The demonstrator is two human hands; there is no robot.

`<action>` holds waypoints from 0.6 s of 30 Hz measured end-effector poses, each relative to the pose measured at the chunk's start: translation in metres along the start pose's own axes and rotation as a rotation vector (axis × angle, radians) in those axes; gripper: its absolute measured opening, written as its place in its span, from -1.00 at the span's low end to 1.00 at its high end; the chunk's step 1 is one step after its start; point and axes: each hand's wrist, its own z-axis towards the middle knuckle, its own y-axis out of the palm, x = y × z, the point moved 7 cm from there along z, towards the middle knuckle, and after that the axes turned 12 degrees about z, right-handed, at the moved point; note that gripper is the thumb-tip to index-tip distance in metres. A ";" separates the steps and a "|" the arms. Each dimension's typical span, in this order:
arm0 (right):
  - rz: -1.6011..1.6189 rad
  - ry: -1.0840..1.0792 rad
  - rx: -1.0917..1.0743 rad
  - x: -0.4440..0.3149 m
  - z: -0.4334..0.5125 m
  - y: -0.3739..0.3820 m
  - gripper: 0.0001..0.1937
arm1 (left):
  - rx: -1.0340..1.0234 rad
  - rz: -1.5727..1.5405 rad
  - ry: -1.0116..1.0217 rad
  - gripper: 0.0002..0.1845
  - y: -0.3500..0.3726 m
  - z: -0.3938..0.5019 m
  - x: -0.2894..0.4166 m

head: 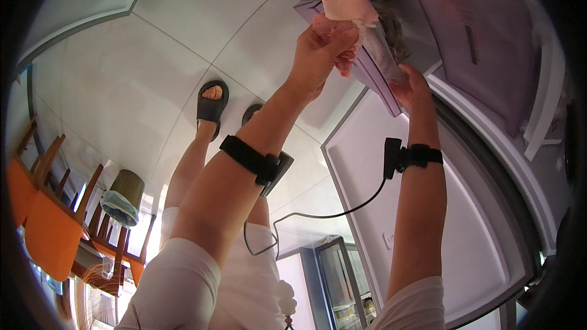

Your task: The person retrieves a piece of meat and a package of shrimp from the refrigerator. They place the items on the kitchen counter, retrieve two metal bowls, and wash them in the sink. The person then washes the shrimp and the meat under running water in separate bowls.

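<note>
A piece of raw meat (337, 30) with a broad pale layer of skin or fat is gripped in my left hand (323, 52). The hand holds it over the lilac front of a pulled-out freezer drawer (373, 78). My right hand (412, 87) is at the drawer's near corner, its fingers curled at the edge and partly hidden. Inside the drawer, behind the meat, lie dark brownish contents (390, 18), too unclear to name, and some clear plastic.
Below the drawer, an open fridge door (422, 201) spans the right side. Another lilac drawer front (486, 46) is at upper right. A cable (321, 216) hangs between my black wrist straps. Orange chairs (50, 233) and a lined waste bin (124, 197) stand left on the tiled floor (183, 41).
</note>
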 end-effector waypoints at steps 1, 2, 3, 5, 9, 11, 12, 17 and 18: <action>-0.173 -0.060 0.036 -0.007 0.008 -0.007 -0.51 | 0.012 0.008 -0.009 -0.79 0.001 -0.001 0.001; -0.291 -0.175 0.143 -0.021 0.016 -0.014 -0.41 | 0.023 0.015 -0.018 -0.79 0.001 -0.002 0.001; -0.401 -0.291 0.261 -0.035 0.026 -0.027 -0.31 | 0.016 0.026 -0.027 -0.80 0.004 -0.004 0.001; -0.656 -0.590 0.341 -0.057 0.024 -0.023 -0.20 | 0.027 0.055 -0.033 -0.81 -0.001 -0.005 0.001; -1.010 -0.916 0.185 -0.067 0.004 0.006 -0.29 | 0.019 0.101 -0.027 -0.82 -0.015 -0.008 0.006; -1.235 -0.830 0.173 -0.064 0.006 0.008 -0.37 | 0.034 0.136 -0.032 -0.83 -0.020 -0.013 0.009; -1.429 -0.760 0.177 -0.059 0.002 0.017 -0.39 | 0.046 0.144 -0.030 -0.82 -0.027 -0.016 0.012; -1.427 -0.720 0.132 -0.035 -0.004 0.014 -0.46 | 0.096 0.221 -0.034 -0.80 -0.046 -0.031 0.026; -1.505 -0.741 0.054 -0.038 0.017 -0.005 -0.49 | 0.042 0.222 -0.041 -0.79 -0.038 -0.033 0.027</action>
